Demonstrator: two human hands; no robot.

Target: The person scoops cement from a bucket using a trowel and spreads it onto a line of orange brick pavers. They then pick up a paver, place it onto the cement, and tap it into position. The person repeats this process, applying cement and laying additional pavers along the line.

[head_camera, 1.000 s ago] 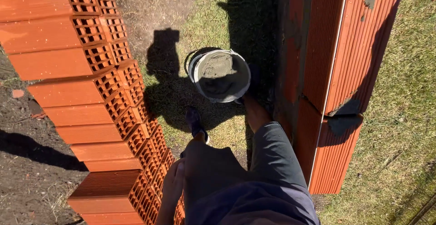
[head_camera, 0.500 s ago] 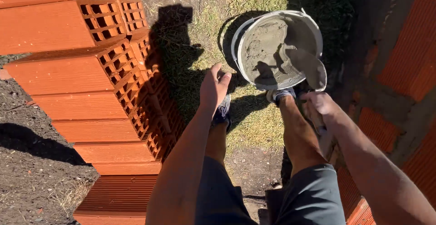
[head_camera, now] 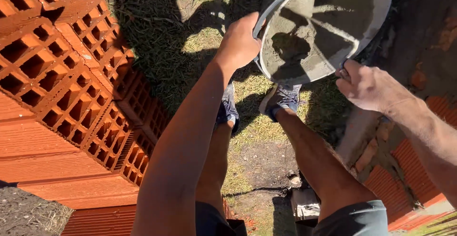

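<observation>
no packages, labels, signs, screens

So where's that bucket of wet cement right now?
The bucket sits at the top right of the head view, gripped at its rim by the left hand and the right hand, above the person's shoes on the grass.

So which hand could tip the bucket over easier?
Probably the left hand: it grips the rim of the bucket of grey mortar on the near side. The right hand sits lower, under the bucket's edge, better placed to steady it.
</observation>
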